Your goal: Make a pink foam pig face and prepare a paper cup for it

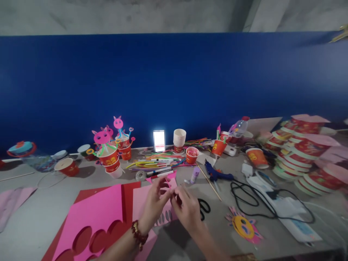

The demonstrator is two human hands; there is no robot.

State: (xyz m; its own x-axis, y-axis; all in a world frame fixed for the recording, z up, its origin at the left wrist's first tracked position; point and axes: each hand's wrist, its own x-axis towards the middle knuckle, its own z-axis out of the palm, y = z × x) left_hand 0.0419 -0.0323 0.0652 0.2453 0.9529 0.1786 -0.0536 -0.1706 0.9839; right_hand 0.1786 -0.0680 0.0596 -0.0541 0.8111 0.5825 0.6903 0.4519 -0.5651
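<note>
My left hand (155, 200), with a beaded bracelet (139, 235) at its wrist, meets my right hand (187, 207) above a light pink sheet (140, 203). The fingertips of both hands are pinched together around something small and pink, too small to make out. Beneath the hands, the light pink sheet has several dark oval cut-outs. To the left, a bright pink sheet (103, 203) with round holes lies on red paper (132, 190). Black scissor handles (204, 209) show beside my right hand, the blades hidden. A purple glue stick (195, 175) stands behind it.
Decorated cups (108, 159) stand at the back left. Pens and pipe cleaners (157, 163) lie behind my hands. On the right are a blue glue gun (217, 173), black cable, a yellow paper face (243, 227), a power strip (296, 217) and stacked cups (301, 152).
</note>
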